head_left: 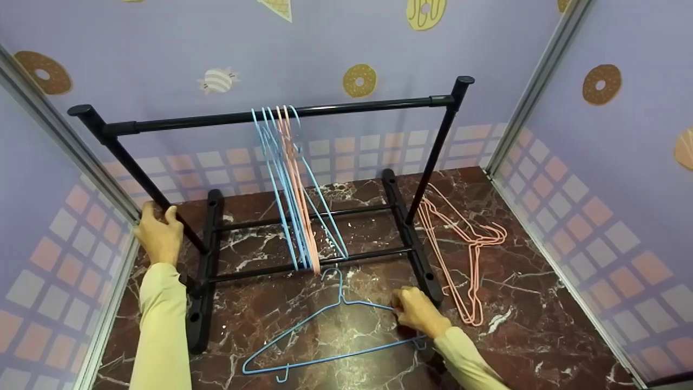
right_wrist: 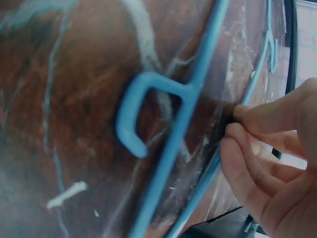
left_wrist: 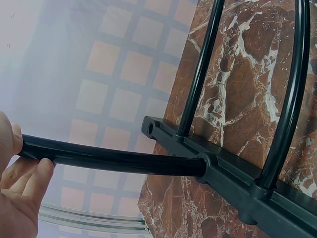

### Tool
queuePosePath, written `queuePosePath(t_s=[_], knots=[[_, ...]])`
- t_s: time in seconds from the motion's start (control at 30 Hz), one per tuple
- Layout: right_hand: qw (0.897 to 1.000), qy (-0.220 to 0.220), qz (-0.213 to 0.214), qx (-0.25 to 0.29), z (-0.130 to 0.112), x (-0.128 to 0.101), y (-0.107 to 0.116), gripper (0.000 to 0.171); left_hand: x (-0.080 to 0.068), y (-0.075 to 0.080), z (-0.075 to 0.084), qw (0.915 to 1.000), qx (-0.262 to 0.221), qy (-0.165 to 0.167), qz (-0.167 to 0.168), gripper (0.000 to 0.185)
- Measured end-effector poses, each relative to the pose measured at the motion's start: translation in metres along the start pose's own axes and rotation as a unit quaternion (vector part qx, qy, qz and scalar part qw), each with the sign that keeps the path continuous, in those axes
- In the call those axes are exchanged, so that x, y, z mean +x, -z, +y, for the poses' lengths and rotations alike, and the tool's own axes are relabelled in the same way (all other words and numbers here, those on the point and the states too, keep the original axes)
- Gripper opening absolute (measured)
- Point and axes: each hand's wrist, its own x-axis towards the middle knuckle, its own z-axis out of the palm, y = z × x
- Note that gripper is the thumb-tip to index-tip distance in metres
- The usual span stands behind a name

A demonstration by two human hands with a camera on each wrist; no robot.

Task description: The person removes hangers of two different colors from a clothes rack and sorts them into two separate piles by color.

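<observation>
**Right hand at the blue hanger's shoulder, left hand on the rack post**

While the left hand (head_left: 158,234) grips the slanted black post of the black metal garment rack (head_left: 270,116) at middle left of the head view, the right hand (head_left: 418,313) sits low, right of centre, on the light-blue wire clothes hanger (head_left: 325,336) lying flat on the dark red marble-patterned floor (head_left: 541,303).

Hanger position: in front of the rack's base, lower centre of the head frame. Its hook points up-frame toward the rack's lower crossbar; its long bottom wire runs from lower left to the right, rising slightly. The right end of that axis ends under the right hand, so this hand is plainly the nearer one; the left hand is well apart from it.

Right hand state: fingers (right_wrist: 247,148) curled, fingertips bunched against the blue wire in the right wrist view. Looks like a pinch on the wire.

Left hand state: fingers and thumb wrapped round the post, confirmed in the left wrist view (left_wrist: 20,198).

Also present: a bunch of blue and salmon-pink wire hangers (head_left: 289,189) on the top rail, centre; loose salmon-pink wire hangers (head_left: 465,254) on the floor, right of the rack.
</observation>
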Motion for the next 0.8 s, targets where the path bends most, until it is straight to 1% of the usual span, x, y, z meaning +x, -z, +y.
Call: queuePosePath(t_s=[0.1,0.17,0.23,0.33,0.4,0.53,0.63,0.8], knots=[[1.000,-0.009,0.011,-0.028,-0.006,0.006,0.009,0.015,0.002,0.000,0.001,1.0000,0.001,-0.004,0.003,0.029],[0.999,-0.006,0.031,-0.027,-0.013,0.016,0.020,0.016,0.003,0.000,0.002,1.0000,0.002,-0.004,0.004,0.029],[0.998,0.010,0.067,-0.012,-0.021,0.031,0.035,0.016,0.004,0.001,0.002,1.0000,0.002,-0.004,0.005,0.029],[0.993,0.032,0.108,0.032,-0.036,0.057,0.063,0.013,0.005,0.001,0.003,0.9999,-0.001,-0.006,0.010,0.028],[0.990,0.041,0.128,0.051,-0.047,0.072,0.081,0.013,0.004,0.001,0.003,0.9998,-0.002,-0.009,0.014,0.027],[0.987,0.045,0.135,0.069,-0.067,0.092,0.108,0.018,0.002,-0.001,0.003,0.9998,-0.006,-0.012,0.013,0.027],[0.988,0.055,0.131,0.062,-0.080,0.104,0.121,0.023,0.002,-0.001,0.001,0.9999,-0.004,-0.010,0.009,0.028],[0.987,0.071,0.125,0.065,-0.104,0.131,0.142,0.023,0.002,0.000,-0.001,0.9999,-0.002,-0.013,0.009,0.027]])
